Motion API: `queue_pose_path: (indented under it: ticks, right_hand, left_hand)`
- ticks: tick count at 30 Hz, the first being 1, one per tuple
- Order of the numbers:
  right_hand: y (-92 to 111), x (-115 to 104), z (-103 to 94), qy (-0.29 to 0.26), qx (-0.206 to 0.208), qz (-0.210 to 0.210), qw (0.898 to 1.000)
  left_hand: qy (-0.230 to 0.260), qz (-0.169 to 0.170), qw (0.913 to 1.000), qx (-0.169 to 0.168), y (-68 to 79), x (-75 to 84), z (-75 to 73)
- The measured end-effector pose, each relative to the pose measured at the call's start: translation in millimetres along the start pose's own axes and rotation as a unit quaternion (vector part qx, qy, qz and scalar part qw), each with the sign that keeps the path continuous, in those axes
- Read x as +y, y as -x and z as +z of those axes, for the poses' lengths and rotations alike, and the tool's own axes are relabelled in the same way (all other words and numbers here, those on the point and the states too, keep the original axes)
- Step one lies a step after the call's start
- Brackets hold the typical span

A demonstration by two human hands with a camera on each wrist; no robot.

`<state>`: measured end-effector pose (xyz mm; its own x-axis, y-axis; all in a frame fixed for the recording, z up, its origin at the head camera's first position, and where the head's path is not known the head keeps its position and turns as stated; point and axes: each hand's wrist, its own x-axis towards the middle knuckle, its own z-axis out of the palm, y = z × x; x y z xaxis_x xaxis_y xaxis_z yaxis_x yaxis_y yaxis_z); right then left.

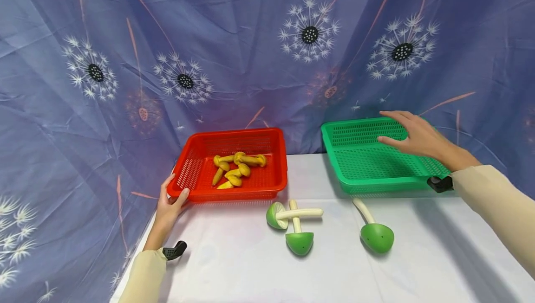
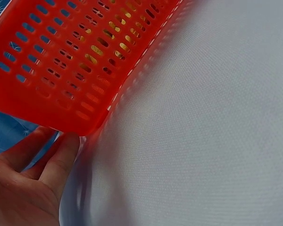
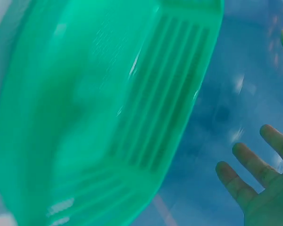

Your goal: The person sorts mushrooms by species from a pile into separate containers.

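My left hand (image 1: 169,208) holds the near left corner of a red plastic basket (image 1: 234,195), thumb at the rim and fingers by the outer side. In the left wrist view, fingers (image 2: 61,162) reach under the corner of the perforated red basket (image 2: 92,101). Several yellow toy mushrooms (image 1: 237,170) lie inside it. Over the right part of a green plastic basket (image 1: 376,182) hovers my right hand (image 1: 422,138), fingers spread and holding nothing. The right wrist view shows those spread fingers (image 3: 250,162) beside the green basket (image 3: 155,94), which is blurred.
Two green-capped toy mushrooms with white stems lie crossed, one (image 1: 273,215) over the other (image 1: 299,243), in front of the red basket. A third green mushroom (image 1: 377,238) lies before the green basket. A blue dandelion-patterned cloth (image 1: 251,61) hangs behind the white table (image 1: 234,266).
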<state>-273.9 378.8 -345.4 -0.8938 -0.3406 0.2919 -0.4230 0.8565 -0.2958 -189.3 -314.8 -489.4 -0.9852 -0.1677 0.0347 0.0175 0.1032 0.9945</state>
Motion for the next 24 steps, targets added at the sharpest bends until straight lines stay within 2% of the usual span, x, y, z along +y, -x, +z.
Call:
queue_pose_path:
  ticks: [7, 12, 18, 24]
  right_hand:
    - [45, 54, -11.3, 0.004, 0.012, 0.077, 0.997]
    - [78, 84, -8.1, -0.028, 0.005, 0.137, 0.99]
    - [110, 103, 7.1, -0.063, -0.017, 0.182, 0.981]
    - [128, 113, 10.5, -0.082, -0.017, 0.225, 0.971]
  left_hand:
    - [0.017, 0.013, 0.9998, -0.002, -0.5, -3.5, -1.8]
    - [0.006, 0.016, 0.9998, -0.008, -0.6, -0.4, -5.4]
    - [0.009, 0.0, 1.0, 0.001, 1.1, 5.1, -8.7]
    - [0.021, 0.0, 0.9998, -0.007, 1.8, 2.9, -2.0]
